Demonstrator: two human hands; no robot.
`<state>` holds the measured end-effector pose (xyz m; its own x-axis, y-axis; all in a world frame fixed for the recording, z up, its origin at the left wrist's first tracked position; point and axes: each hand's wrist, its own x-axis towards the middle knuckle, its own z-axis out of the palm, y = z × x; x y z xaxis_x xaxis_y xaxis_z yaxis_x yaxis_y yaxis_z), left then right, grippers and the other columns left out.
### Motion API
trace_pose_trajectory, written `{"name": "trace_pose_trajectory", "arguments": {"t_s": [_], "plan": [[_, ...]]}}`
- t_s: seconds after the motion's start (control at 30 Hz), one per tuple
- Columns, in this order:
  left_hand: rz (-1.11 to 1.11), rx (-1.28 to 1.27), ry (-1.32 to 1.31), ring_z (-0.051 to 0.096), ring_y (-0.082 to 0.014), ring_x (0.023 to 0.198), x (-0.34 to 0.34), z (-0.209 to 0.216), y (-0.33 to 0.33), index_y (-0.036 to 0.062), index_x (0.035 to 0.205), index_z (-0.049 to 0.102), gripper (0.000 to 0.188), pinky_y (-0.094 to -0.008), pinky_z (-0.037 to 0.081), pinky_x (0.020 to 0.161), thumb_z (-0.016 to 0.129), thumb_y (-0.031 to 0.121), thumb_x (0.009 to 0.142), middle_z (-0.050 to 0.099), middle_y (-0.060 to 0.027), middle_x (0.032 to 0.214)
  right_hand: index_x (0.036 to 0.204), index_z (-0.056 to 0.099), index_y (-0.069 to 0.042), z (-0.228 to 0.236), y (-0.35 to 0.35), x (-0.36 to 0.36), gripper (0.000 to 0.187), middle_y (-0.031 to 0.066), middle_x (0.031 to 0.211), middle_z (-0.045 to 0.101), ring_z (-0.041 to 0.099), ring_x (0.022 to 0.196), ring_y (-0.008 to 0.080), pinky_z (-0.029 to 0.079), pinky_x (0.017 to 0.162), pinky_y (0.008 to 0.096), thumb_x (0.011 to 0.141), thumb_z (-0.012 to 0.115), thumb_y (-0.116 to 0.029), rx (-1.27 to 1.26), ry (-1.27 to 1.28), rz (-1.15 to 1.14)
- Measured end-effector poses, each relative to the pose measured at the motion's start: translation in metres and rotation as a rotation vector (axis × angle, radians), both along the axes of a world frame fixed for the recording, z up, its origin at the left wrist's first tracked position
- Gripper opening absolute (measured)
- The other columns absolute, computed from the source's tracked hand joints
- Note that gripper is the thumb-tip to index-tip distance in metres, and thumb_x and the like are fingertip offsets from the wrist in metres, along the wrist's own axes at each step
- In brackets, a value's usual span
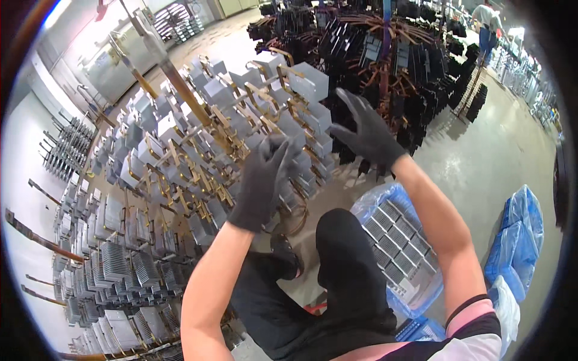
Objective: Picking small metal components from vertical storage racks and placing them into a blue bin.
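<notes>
My left hand [262, 183], in a dark grey work glove, is raised in front of a rack of hanging pale grey metal plates [289, 129]. Its fingers are partly bent, the thumb stands apart, and I see nothing held in it. Whether it touches a plate I cannot tell. To its right, my right hand [370, 132], gloved alike, is open with thumb and fingers spread and holds nothing. Brass-coloured hooks [205, 174] carry the plates. By my right knee, a blue plastic-lined tub [424, 301] holds finned metal heat sinks [400, 240] in rows.
Dark parts hang on a second round rack [385, 66] ahead. More finned heat sinks [114, 265] hang at the left. Blue plastic-covered bins [515, 240] and a white bag [504, 307] lie at the right. A person [486, 27] stands far off at the upper right.
</notes>
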<state>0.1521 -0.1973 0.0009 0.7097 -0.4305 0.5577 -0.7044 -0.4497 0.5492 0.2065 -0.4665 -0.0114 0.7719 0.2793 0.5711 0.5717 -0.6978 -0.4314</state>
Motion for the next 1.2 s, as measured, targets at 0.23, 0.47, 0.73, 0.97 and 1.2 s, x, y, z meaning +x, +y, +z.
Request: {"name": "trace_pose_trajectory", "arguments": {"t_s": [0.23,0.47,0.73,0.97,1.2], "plan": [[0.193,-0.262,0.223,0.061,-0.0165,0.059,0.155,0.014,-0.050,-0.0016,0.091,0.061,0.037,-0.0314,0.051,0.056,0.055,0.034,0.099,0.062,-0.0081,0.068,0.147,0.030,-0.002,0.031,0.057,0.103,0.082,0.0339,0.134,0.047,0.055,0.116,0.0480,0.046,0.099,0.0472,0.085,0.063,-0.044,-0.151,0.115,-0.184],[0.387,0.713,-0.431,0.068,-0.0309,0.067,0.193,0.021,-0.085,0.0062,0.077,0.066,0.013,-0.0417,0.051,0.059,0.063,0.018,0.081,0.067,-0.0158,0.073,0.148,0.031,-0.006,0.008,0.056,0.109,0.072,0.0319,0.135,0.047,0.058,0.114,0.0447,0.046,0.097,0.0526,0.087,0.058,-0.035,-0.198,0.165,-0.325],[0.497,0.729,-0.454,0.067,-0.0343,0.070,0.193,0.007,-0.090,0.0079,0.073,0.067,0.011,-0.0444,0.051,0.062,0.061,0.015,0.080,0.067,-0.0162,0.072,0.145,0.036,-0.009,0.013,0.058,0.108,0.062,0.0298,0.136,0.046,0.059,0.113,0.0443,0.045,0.097,0.0564,0.091,0.053,-0.033,-0.165,0.174,-0.358],[0.391,0.576,-0.473,0.067,-0.0339,0.070,0.204,-0.003,-0.078,0.0074,0.078,0.065,0.007,-0.0443,0.051,0.063,0.061,0.013,0.080,0.066,-0.0164,0.072,0.144,0.038,-0.008,0.007,0.057,0.101,0.060,0.0299,0.132,0.048,0.061,0.109,0.0451,0.050,0.089,0.0556,0.091,0.054,-0.033,-0.134,0.100,-0.332],[0.480,0.398,-0.229,0.067,-0.0349,0.072,0.222,-0.013,-0.083,0.0079,0.081,0.063,0.005,-0.0439,0.051,0.061,0.060,0.012,0.081,0.065,-0.0173,0.075,0.142,0.041,-0.012,0.002,0.061,0.102,0.057,0.0265,0.121,0.053,0.062,0.102,0.0444,0.052,0.083,0.0529,0.090,0.055,-0.031,-0.104,-0.006,-0.381]]}}
